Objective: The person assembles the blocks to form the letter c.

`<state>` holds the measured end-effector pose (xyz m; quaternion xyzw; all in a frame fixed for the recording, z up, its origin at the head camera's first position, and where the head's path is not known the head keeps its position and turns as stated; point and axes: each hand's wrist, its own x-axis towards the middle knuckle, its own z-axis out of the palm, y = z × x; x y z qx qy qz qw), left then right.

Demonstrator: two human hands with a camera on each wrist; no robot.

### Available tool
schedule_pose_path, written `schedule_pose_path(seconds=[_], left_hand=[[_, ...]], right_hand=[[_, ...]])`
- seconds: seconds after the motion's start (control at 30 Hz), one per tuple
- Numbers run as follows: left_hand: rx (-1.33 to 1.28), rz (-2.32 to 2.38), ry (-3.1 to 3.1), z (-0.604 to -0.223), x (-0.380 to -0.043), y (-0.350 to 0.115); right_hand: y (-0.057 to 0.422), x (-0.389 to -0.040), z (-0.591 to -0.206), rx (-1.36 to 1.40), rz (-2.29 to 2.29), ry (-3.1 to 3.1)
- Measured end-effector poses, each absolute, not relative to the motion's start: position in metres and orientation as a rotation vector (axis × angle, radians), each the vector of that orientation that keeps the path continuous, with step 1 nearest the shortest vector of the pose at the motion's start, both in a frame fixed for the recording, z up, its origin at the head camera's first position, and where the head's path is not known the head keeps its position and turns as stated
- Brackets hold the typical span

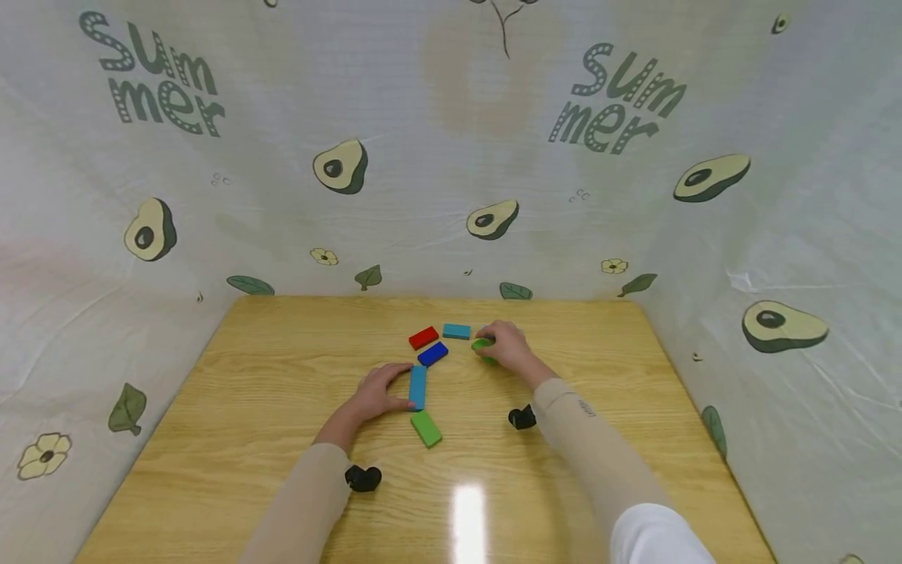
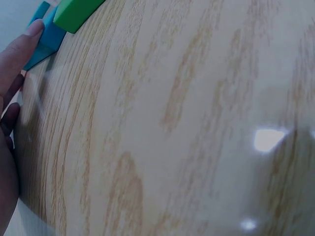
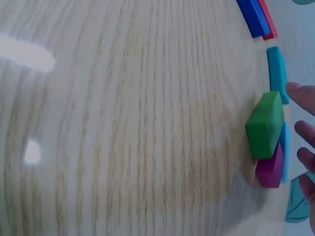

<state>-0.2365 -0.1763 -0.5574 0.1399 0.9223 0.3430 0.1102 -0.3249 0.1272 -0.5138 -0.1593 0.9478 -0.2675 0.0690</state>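
Observation:
My left hand (image 1: 378,392) spans a light-blue block (image 1: 418,388) lengthwise, thumb at its near end and fingers at its far end. In the left wrist view the thumb (image 2: 22,46) lies against the blue block's side. Just below it in the head view lies a green block (image 1: 426,429). Farther right, my right hand (image 1: 506,346) has thumb and finger about another green block (image 1: 481,344), which they partly cover. Right beside that green block, a purple block (image 3: 270,169) and a light-blue one (image 3: 285,147) show in the right wrist view.
Toward the back, a red block (image 1: 423,338), a dark-blue block (image 1: 433,354) and another light-blue block (image 1: 456,331) lie between the hands. The wooden table (image 1: 282,337) is bordered by a printed cloth (image 1: 416,251). Black wrist cameras (image 1: 362,479) protrude from the sleeves.

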Motion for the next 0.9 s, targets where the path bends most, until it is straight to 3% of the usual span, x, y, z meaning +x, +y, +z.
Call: schedule_pose_path(seconds=[0.9], left_hand=[[0.442,1.063,2.737,-0.556,-0.234,-0.176]], right_hand=[[0.15,-0.361,-0.526,-0.293,-0.839,2.839]])
